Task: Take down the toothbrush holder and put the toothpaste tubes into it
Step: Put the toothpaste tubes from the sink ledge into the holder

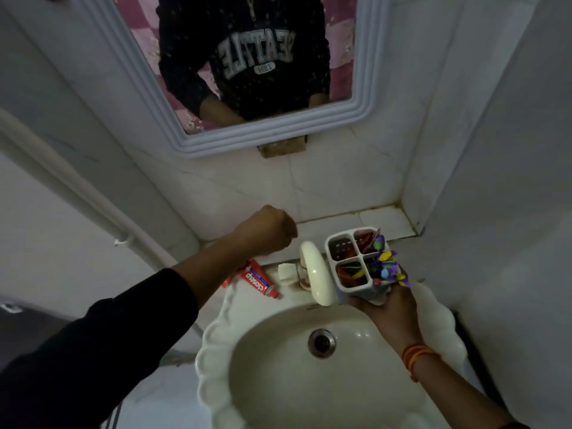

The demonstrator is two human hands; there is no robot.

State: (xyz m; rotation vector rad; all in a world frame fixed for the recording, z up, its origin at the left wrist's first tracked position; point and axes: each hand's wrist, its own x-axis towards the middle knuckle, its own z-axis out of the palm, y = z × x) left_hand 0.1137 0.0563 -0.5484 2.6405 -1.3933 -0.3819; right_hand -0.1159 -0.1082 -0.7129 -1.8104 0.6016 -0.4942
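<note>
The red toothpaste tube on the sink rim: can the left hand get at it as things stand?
Probably yes. The left hand hovers closed just beyond the toothpaste tube, holding nothing visible, with nothing between them; only the forearm overlaps its far end.

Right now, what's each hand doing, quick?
Left hand: closed in a fist, nothing visible in it.
Right hand: gripping the toothbrush holder from below.

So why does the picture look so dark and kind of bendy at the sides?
In the head view the room light is dim, so the sink looks grey; the wide lens bows the walls and the mirror frame; the left hand and the toothbrush holder in the right hand are slightly soft, though the toothpaste tube lettering stays readable.
</note>
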